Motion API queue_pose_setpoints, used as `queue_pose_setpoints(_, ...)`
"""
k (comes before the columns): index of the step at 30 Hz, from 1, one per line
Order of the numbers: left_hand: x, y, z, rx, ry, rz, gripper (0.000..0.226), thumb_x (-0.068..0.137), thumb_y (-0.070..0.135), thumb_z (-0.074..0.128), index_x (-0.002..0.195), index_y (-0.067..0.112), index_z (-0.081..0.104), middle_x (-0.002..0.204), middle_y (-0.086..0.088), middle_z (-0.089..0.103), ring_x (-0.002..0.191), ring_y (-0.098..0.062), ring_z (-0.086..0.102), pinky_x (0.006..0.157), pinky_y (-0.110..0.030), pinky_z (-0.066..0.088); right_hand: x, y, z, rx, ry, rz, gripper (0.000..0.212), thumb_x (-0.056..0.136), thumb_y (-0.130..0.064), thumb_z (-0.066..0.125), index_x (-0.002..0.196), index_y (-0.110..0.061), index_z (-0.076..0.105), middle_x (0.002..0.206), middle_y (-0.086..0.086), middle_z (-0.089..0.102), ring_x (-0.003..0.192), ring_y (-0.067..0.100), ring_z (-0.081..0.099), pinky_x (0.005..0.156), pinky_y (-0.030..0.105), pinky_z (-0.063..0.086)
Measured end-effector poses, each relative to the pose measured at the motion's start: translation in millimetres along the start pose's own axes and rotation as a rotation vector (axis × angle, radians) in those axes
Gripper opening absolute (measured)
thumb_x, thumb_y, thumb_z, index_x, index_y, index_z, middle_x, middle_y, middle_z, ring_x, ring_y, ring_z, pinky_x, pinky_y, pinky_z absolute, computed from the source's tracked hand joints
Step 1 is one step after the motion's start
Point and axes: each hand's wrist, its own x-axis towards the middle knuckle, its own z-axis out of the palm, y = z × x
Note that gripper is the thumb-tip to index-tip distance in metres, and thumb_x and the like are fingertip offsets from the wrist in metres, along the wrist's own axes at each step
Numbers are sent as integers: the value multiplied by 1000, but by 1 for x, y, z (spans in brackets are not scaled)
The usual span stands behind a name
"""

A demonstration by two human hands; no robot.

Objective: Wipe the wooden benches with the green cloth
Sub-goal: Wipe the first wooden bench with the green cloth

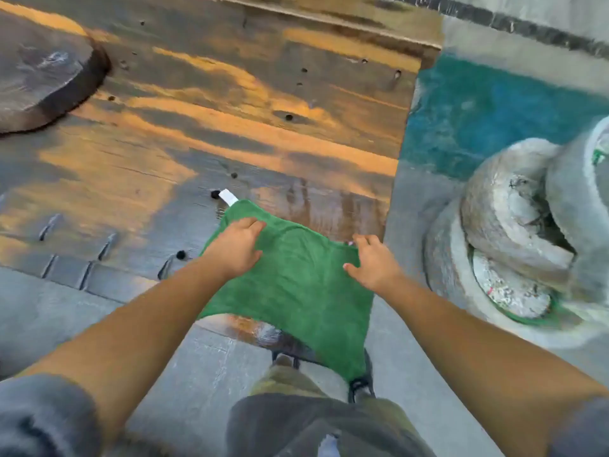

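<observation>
The green cloth [296, 291] lies spread over the near right corner of a wooden bench [204, 127], its lower edge hanging past the bench's front edge. A white tag sticks out at its far left corner. My left hand [235, 247] pinches the cloth near its far left corner, fingers curled into the fabric. My right hand [370, 262] grips the cloth's far right corner, close to the bench's right edge. The bench top is dark, worn wood with orange patches and small holes.
A dark round wooden slab [43, 74] sits on the bench at the far left. To the right stands a grey stone-like sculpted object [514, 232] on a concrete floor [66, 308], with a teal painted patch [494, 117] behind it. My legs and feet show below.
</observation>
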Motion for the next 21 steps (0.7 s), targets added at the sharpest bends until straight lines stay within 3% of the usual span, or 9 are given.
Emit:
queue_pose_setpoints(6,42,-15,5,122,-175,-34,93,88,30,65,155,31,0,163,-3,-13,150,-35,-4,116,-60,21,12,4,19,76,0,112,71,89,-31,68,148,-16,31,144,10,35,130,31,41,107,43,42)
queue_pose_setpoints(7,44,-15,6,152,-200,-35,95,88,31,65,154,32,-3,163,-3,-12,150,-35,-4,114,-61,22,12,5,21,69,8,122,69,89,-30,68,146,-17,33,142,9,36,128,30,43,103,42,44)
queue_pose_setpoints(9,49,-14,6,186,-203,-32,90,87,31,65,154,27,6,161,-9,9,147,-36,12,111,-61,29,12,5,22,70,11,144,63,89,-26,69,142,-19,36,136,11,39,120,31,50,96,41,47)
queue_pose_setpoints(13,56,-17,0,269,-120,0,46,86,23,63,128,17,44,125,-13,57,117,-36,49,94,-48,41,12,9,22,36,-56,160,41,90,-14,64,126,-10,45,122,17,56,104,37,60,78,41,50)
queue_pose_setpoints(17,56,-14,-8,308,-125,36,24,90,24,61,114,21,62,116,-10,56,115,-33,48,92,-46,38,7,22,16,45,-126,148,14,95,-14,56,108,-9,56,106,15,64,95,35,61,74,38,50)
queue_pose_setpoints(21,59,10,-17,268,-113,41,18,88,26,61,102,15,60,112,-8,50,113,-32,47,93,-47,38,5,43,-4,193,-4,181,8,94,-14,56,88,-15,60,88,11,66,82,33,60,64,32,43)
